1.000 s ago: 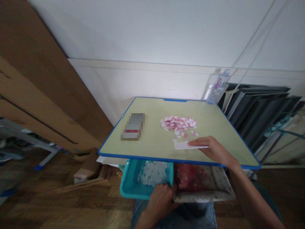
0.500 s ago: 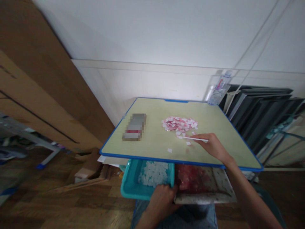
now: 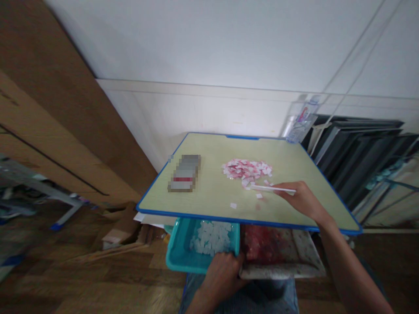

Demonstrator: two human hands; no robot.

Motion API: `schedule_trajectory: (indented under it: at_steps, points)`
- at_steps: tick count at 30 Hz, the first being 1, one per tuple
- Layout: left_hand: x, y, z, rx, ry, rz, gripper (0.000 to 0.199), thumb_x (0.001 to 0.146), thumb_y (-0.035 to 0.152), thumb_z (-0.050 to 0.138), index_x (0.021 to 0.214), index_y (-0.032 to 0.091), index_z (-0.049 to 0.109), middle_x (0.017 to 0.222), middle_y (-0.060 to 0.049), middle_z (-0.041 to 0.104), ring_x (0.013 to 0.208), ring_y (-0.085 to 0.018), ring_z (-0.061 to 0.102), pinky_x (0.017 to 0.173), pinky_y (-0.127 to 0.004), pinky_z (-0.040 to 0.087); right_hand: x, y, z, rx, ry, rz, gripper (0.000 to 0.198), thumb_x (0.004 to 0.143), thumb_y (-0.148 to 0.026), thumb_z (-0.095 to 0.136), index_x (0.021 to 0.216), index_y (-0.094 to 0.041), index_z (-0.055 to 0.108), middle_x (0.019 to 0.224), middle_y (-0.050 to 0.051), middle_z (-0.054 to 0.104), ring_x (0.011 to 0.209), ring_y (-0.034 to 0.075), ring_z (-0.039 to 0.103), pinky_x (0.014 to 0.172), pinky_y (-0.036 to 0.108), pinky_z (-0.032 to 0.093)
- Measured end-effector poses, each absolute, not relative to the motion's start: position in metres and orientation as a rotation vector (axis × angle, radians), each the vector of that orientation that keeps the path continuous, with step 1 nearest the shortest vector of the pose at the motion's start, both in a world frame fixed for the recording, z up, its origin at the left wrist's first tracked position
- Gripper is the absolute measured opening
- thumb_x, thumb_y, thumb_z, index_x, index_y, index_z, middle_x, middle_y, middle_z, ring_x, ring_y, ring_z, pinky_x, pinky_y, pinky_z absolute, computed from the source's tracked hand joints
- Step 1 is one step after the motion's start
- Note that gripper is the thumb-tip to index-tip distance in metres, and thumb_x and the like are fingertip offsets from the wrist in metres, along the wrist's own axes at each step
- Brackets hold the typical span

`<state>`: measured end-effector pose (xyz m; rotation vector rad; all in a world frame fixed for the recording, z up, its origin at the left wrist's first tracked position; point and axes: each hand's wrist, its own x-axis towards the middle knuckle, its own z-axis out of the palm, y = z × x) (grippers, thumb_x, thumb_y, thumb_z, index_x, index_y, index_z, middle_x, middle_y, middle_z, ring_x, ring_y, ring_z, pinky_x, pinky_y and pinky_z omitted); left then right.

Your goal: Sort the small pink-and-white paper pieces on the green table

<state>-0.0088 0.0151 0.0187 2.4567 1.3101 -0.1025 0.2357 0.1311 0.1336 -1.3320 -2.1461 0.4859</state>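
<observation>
My right hand [image 3: 297, 196] is closed around a slim white stick-like tool [image 3: 271, 188], possibly tweezers, held low over the table. Its tip is at the near edge of a pile of small pink and white square pieces [image 3: 247, 170]. A few single pieces [image 3: 233, 205] lie apart, closer to the front edge. Below the table, my left hand [image 3: 224, 270] is closed at the near right corner of a teal basin [image 3: 178, 261]; its fingertips are hidden. Many small whitish pieces [image 3: 211, 237] fill part of that basin. Beside it lies a stained tray [image 3: 307, 248] with a red patch.
The folding table [image 3: 203, 205] has a blue rim. A pixelated phone-like object [image 3: 185, 173] lies on its left side, and a clear bottle [image 3: 303, 120] stands at the back right corner. Dark panels [image 3: 360, 144] lean at right; large cardboard [image 3: 65, 131] stands at left.
My right hand and the white tool have shifted slightly right, away from the loose pieces at the pile's near edge. My left hand stays in place.
</observation>
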Motion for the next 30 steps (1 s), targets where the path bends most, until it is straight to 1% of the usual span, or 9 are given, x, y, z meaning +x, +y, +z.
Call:
schedule_trajectory:
  at_steps: [5,10,15,18,21,24,30]
  points:
    - [-0.008,0.015,0.023,2.437,1.303,-0.165,0.036,0.078,0.045,0.051,0.103,0.019,0.051,0.080,-0.008,0.059,0.075,-0.027,0.055,0.064,-0.034,0.040,0.235,0.134,0.131,-1.320,-2.157,0.514,0.023,0.076,-0.027,0.051,0.092,-0.020,0.067,0.094,0.004,0.066,0.085,0.025,0.062,0.074,0.035,0.049]
    - [-0.007,0.015,0.027,2.400,1.325,-0.219,0.036,0.078,0.045,0.050,0.104,0.019,0.051,0.083,-0.009,0.059,0.079,-0.027,0.054,0.068,-0.035,0.039,0.239,0.133,0.134,-1.322,-2.179,0.532,0.022,0.076,-0.025,0.051,0.090,-0.020,0.067,0.093,0.004,0.067,0.082,0.024,0.063,0.072,0.034,0.049]
    - [-0.007,0.016,0.027,2.426,1.313,-0.199,0.038,0.077,0.045,0.052,0.105,0.019,0.051,0.081,-0.008,0.060,0.076,-0.027,0.055,0.066,-0.035,0.040,0.238,0.131,0.135,-1.332,-2.169,0.528,0.023,0.076,-0.025,0.051,0.090,-0.020,0.067,0.093,0.004,0.067,0.083,0.024,0.063,0.073,0.034,0.049]
    - [-0.007,0.016,0.028,2.424,1.315,-0.187,0.038,0.079,0.048,0.049,0.103,0.019,0.052,0.080,-0.009,0.060,0.075,-0.027,0.055,0.065,-0.035,0.041,0.236,0.133,0.133,-1.316,-2.169,0.548,0.024,0.076,-0.027,0.050,0.091,-0.019,0.067,0.093,0.004,0.067,0.083,0.025,0.063,0.072,0.035,0.049]
    - [-0.006,0.016,0.031,2.398,1.315,-0.207,0.038,0.080,0.049,0.046,0.102,0.019,0.052,0.081,-0.009,0.060,0.077,-0.027,0.055,0.066,-0.035,0.041,0.237,0.134,0.132,-1.330,-2.170,0.548,0.026,0.076,-0.030,0.049,0.091,-0.019,0.067,0.093,0.004,0.067,0.081,0.025,0.063,0.070,0.034,0.049]
    - [-0.005,0.015,0.033,2.384,1.334,-0.224,0.035,0.079,0.045,0.049,0.102,0.019,0.052,0.082,-0.009,0.060,0.078,-0.027,0.055,0.067,-0.035,0.040,0.241,0.133,0.133,-1.357,-2.177,0.549,0.026,0.076,-0.031,0.049,0.089,-0.019,0.068,0.089,0.004,0.069,0.074,0.024,0.064,0.064,0.032,0.050]
    - [-0.006,0.016,0.028,2.416,1.320,-0.189,0.034,0.080,0.046,0.047,0.100,0.019,0.053,0.079,-0.008,0.060,0.074,-0.027,0.056,0.064,-0.035,0.041,0.247,0.125,0.135,-1.434,-2.143,0.523,0.027,0.077,-0.032,0.048,0.084,-0.017,0.069,0.078,0.004,0.070,0.063,0.021,0.063,0.055,0.027,0.048]
